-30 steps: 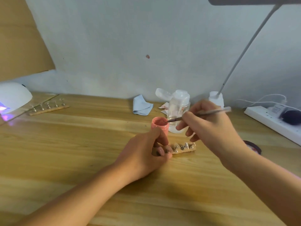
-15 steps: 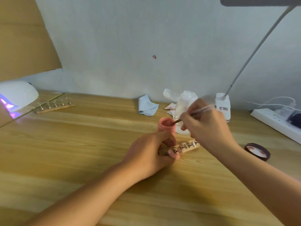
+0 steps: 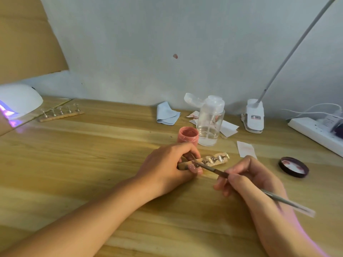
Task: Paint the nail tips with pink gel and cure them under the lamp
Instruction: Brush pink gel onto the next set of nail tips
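Right hand [image 3: 248, 180] grips brush [image 3: 209, 168]; clamp label [image 3: 256, 117] unreadable.

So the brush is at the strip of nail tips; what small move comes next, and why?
Probably one short stroke of the brush where its bristles sit on the wooden strip. The left hand grips that end of it, the right hand pinches the handle, and the bristles are away from the open pink gel jar, so they seem loaded.
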